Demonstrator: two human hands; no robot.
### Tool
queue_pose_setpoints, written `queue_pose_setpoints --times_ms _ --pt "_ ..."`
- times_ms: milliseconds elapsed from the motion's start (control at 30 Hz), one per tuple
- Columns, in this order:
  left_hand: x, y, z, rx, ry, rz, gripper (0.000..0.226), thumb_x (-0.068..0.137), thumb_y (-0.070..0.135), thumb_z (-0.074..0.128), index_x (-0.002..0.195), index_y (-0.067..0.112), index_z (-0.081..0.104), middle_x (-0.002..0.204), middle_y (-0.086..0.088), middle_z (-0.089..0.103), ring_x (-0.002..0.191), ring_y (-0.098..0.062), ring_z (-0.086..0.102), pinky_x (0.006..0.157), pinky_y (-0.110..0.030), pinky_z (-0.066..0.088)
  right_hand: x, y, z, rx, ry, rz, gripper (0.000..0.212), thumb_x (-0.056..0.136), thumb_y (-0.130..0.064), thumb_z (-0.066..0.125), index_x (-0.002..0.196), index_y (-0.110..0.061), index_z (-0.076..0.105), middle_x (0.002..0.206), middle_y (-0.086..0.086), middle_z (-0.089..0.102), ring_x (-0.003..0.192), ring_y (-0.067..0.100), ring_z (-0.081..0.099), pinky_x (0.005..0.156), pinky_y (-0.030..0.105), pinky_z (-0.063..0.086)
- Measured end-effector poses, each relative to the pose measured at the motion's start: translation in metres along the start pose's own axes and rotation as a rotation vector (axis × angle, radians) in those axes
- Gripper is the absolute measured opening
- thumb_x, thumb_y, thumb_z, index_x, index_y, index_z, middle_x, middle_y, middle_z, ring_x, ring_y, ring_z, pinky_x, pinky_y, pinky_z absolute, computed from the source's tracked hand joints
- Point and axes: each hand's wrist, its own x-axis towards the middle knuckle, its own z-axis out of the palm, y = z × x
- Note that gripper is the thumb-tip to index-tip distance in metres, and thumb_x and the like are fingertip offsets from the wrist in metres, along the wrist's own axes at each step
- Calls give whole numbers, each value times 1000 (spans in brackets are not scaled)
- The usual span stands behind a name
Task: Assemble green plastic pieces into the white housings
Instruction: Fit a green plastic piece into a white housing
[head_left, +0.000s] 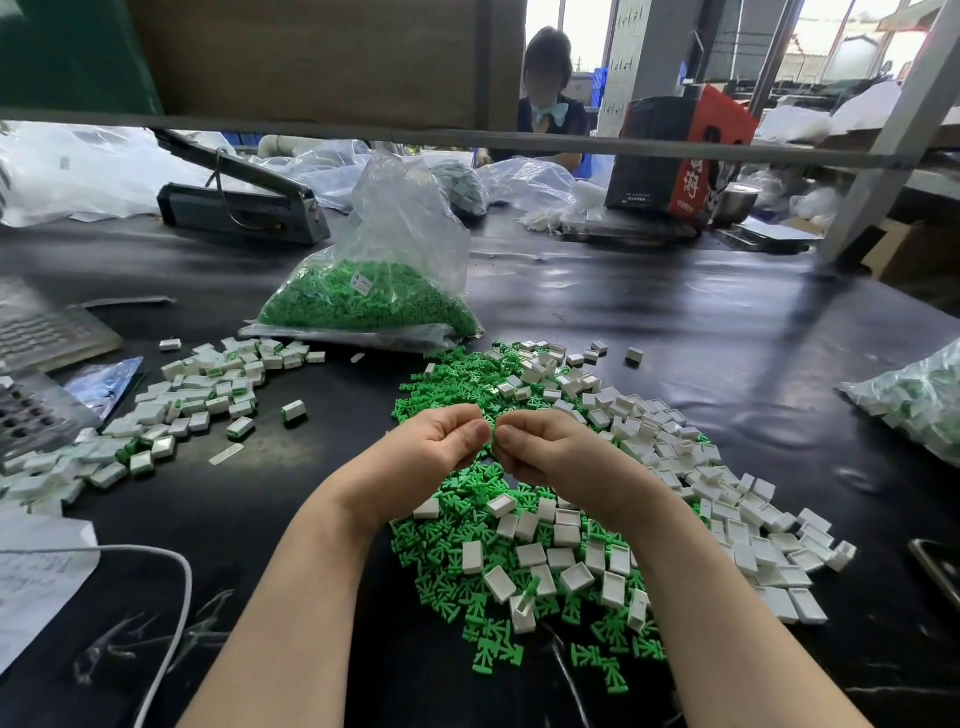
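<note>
**Two hands meet over a heap of green and white parts**

Two hands work close together above the black desk (675, 322), fingertips almost touching. The left hand (431, 447) has its fingers curled in with the thumb pressed against them; the right hand (550, 452) is curled the same way. Whatever they pinch between them is hidden by the fingers, so I cannot tell what each one holds.

Directly beneath and around the wrists lies a loose heap of green plastic pieces (467, 587), mixed with open white housings (727, 519) that spread out to the right. To the left, well apart from this heap, sits a pile of finished housings with green showing at their ends (197, 405).

Behind the heap, a clear bag of green pieces (374, 301) stands on the desk. A second bag of mixed parts (914, 405) lies at the right edge. Farther back are a heat sealer (244, 202) and a red and black carton (680, 156). A white cable (171, 623) curves across the near left.
</note>
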Motion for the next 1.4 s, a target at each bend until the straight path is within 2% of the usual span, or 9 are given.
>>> queue_pose_setpoints --times_ms 433,467,500,667,800,833,867,933,1400 --pt "-3 9 1 96 -27 32 22 102 19 47 82 19 56 62 30 37 61 5 47 66 -15 41 -1 -1 1 -68 -6 1 28 101 -20 46 83 -1 55 76 12 49 73 25 43 72 43 36" --pt "-3 10 0 94 -28 30 17 102 20 47 93 13 60 76 20 68 77 8 62 68 -20 46 -1 -1 1 -70 -4 0 28 102 -19 46 85 1 55 76 13 49 73 25 44 72 43 36" --pt "-3 10 0 94 -13 18 21 102 21 48 105 2 58 109 18 46 104 2 53 79 -31 47 -1 -1 1 -75 -4 -4 28 102 -18 46 85 2 55 76 13 49 73 25 44 72 43 37" --pt "-5 11 1 115 -3 -18 27 101 21 49 112 -3 55 110 16 52 111 4 43 100 -42 41 -1 -4 1 -117 -25 -7 28 102 -14 45 76 -12 53 72 8 47 69 22 41 67 38 35" --pt "-5 10 0 97 -18 -15 15 101 21 49 97 13 62 74 27 60 90 9 60 92 -33 45 -1 -4 2 -127 -24 -13 30 103 -16 46 73 -15 53 69 4 47 67 20 40 65 35 35" --pt "-5 10 1 94 -6 -12 17 101 21 49 103 9 62 99 21 64 97 7 60 93 -32 46 -1 -4 2 -127 -23 -14 30 103 -17 46 74 -14 54 69 6 48 67 20 41 66 36 35" --pt "-5 11 0 92 -2 -5 17 101 21 49 101 8 61 93 28 25 107 -1 54 87 -29 47 -1 -4 1 -123 -20 -13 29 103 -18 46 76 -12 55 71 8 48 68 21 42 67 38 36" --pt "-6 12 1 82 2 18 21 102 19 48 83 19 57 63 25 38 65 7 38 71 -18 42 0 -3 0 -98 -3 -12 27 103 -19 46 82 -4 56 75 11 50 71 22 45 71 41 38" --pt "-9 9 -1 15 14 -3 31 103 22 44 73 20 50 68 7 39 68 -10 36 74 -33 33 -1 -2 0 1 -6 26 33 104 -22 45 76 -12 61 68 8 49 56 7 41 58 19 36"
